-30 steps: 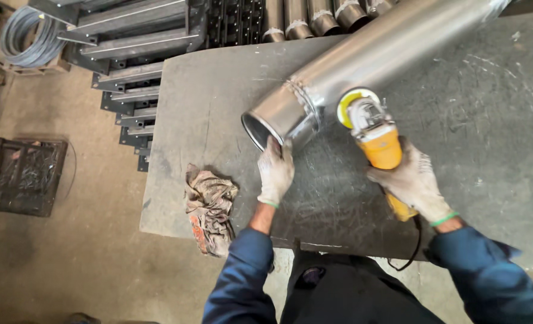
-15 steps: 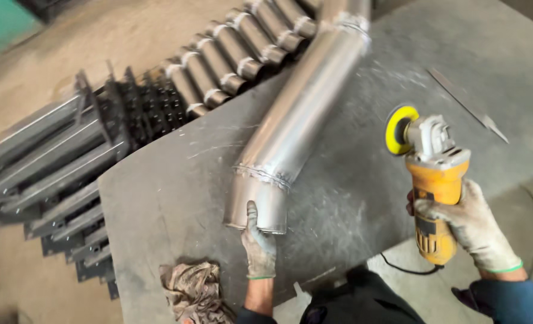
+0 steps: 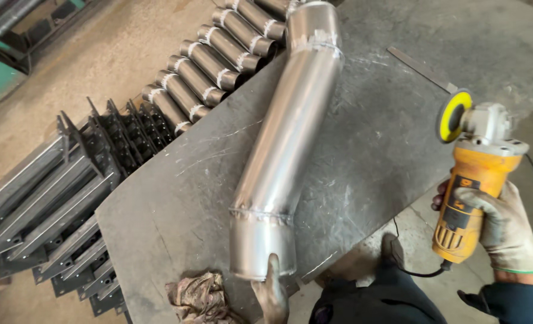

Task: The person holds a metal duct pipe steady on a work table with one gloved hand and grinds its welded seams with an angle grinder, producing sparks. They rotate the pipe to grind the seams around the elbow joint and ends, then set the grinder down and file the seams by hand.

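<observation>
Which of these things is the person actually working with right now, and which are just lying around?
In use:
- steel pipe, its near end touched by the left hand
- orange angle grinder, held off the table in the right hand

Lying about:
- crumpled rag on the steel table
- flat metal strip
- row of short pipes on the floor
- stacked metal brackets

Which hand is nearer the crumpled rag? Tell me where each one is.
Left. The left hand is at the pipe's near end, right beside the rag; the right hand grips the grinder far off.
</observation>
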